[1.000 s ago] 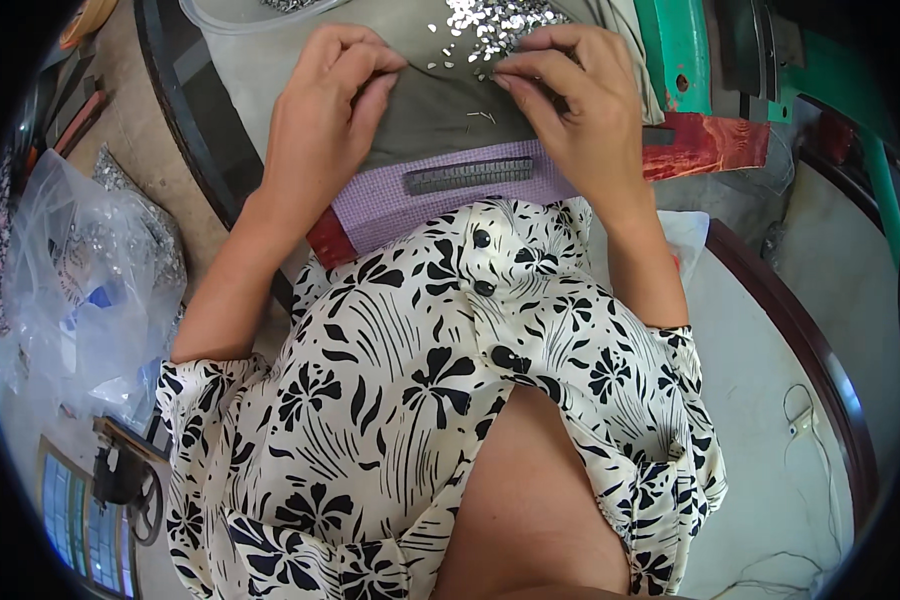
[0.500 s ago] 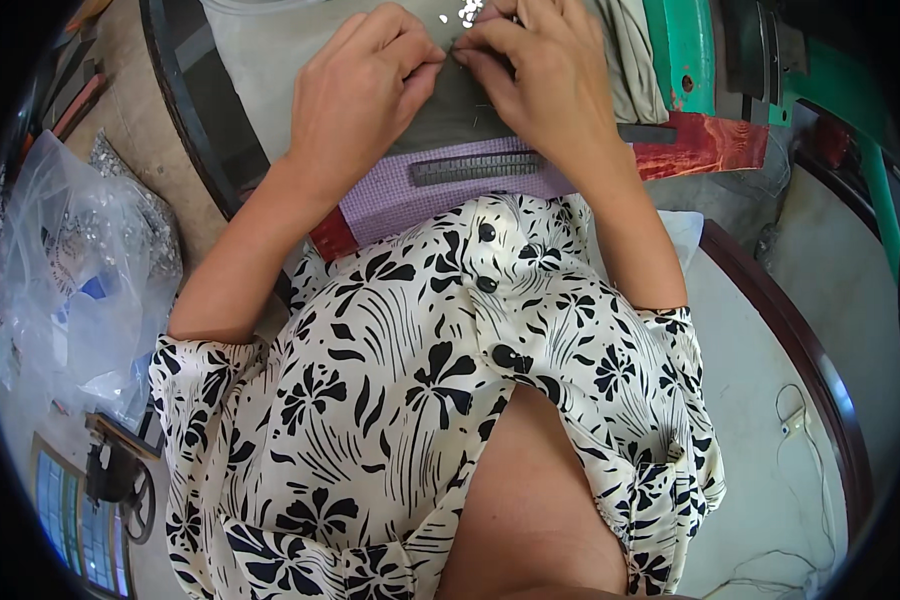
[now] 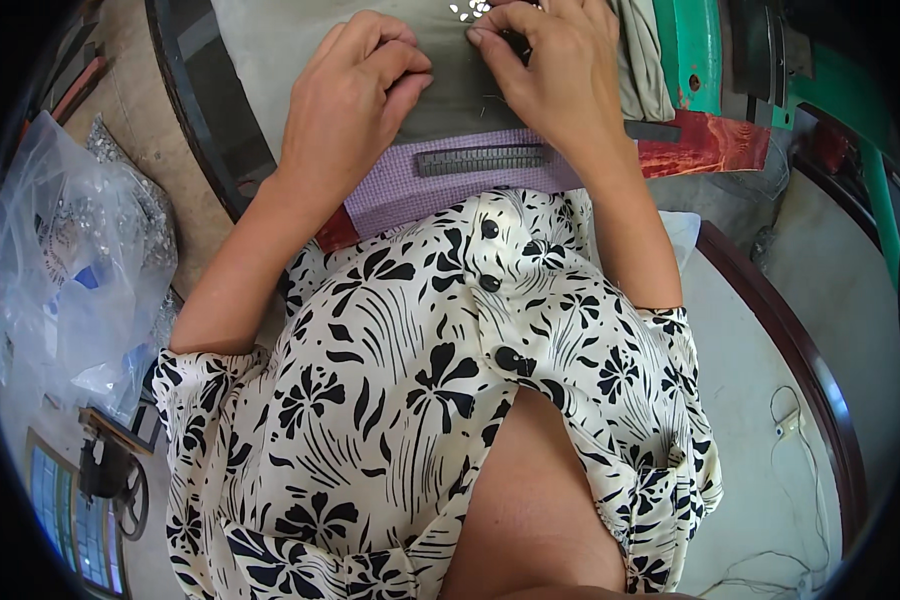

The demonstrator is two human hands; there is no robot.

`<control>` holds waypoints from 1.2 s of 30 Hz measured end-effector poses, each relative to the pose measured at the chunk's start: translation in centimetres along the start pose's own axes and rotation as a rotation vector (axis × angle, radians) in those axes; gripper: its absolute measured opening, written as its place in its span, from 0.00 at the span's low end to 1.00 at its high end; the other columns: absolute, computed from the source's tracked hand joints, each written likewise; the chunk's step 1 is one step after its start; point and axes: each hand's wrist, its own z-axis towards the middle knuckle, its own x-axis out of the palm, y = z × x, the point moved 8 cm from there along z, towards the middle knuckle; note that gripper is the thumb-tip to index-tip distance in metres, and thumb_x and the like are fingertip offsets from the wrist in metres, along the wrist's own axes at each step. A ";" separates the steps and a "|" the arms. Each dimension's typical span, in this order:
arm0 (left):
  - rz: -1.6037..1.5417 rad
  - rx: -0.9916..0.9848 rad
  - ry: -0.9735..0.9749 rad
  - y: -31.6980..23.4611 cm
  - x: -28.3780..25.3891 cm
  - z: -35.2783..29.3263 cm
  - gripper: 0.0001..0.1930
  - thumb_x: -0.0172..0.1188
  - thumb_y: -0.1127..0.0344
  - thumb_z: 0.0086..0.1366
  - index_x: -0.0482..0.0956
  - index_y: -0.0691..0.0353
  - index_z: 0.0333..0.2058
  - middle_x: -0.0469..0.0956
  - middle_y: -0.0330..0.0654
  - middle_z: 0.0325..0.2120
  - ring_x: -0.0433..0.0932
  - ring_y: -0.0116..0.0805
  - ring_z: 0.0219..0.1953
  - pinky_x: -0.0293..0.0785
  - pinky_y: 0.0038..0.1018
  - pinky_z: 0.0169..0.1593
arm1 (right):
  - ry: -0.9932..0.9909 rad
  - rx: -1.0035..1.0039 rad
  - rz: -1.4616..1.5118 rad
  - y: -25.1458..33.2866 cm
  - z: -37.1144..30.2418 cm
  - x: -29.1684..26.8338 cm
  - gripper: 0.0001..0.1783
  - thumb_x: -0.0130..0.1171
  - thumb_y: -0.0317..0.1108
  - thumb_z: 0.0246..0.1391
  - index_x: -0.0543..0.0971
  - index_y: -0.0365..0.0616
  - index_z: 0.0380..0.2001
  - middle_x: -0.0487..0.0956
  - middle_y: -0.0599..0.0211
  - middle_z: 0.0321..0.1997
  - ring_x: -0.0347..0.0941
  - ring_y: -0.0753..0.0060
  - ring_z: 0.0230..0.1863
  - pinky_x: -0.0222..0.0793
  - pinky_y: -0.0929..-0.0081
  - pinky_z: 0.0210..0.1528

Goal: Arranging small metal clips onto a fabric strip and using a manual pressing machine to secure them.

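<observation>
Left hand (image 3: 345, 108) pressing grip together, right hand (image 3: 566, 85) too; can't tell if holding anything. Shiny bits (image 3: 479, 8) lying beside right hand on grey cloth (image 3: 442, 105), away from cloth's near edge.

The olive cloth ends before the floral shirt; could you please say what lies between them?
Purple checked fabric, bearing a grey ridged strip, lies there in the head view.
</observation>
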 end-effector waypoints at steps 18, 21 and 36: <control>-0.150 0.015 0.132 -1.7 0.5 -4.8 0.08 0.69 0.72 0.53 0.81 0.59 0.32 0.77 0.37 0.38 0.75 0.41 0.42 0.69 0.35 0.44 | -0.067 -0.167 0.132 1.9 -7.9 0.7 0.11 0.76 0.36 0.36 0.87 0.57 0.28 0.81 0.81 0.38 0.73 0.64 0.52 0.57 0.66 0.56; -0.120 0.054 0.117 -1.6 0.6 -5.2 0.09 0.70 0.71 0.51 0.81 0.58 0.31 0.77 0.35 0.38 0.74 0.39 0.42 0.67 0.34 0.44 | -0.128 -0.098 0.033 -0.6 -7.4 -0.6 0.12 0.76 0.33 0.36 0.88 0.54 0.30 0.81 0.80 0.38 0.73 0.67 0.48 0.61 0.69 0.53; 0.030 0.225 0.119 -2.4 1.3 -5.0 0.16 0.70 0.65 0.50 0.79 0.57 0.38 0.76 0.34 0.43 0.74 0.36 0.46 0.66 0.33 0.45 | 0.001 -0.084 0.013 -0.5 -5.2 0.7 0.08 0.75 0.34 0.39 0.86 0.54 0.27 0.79 0.81 0.39 0.70 0.65 0.49 0.58 0.64 0.51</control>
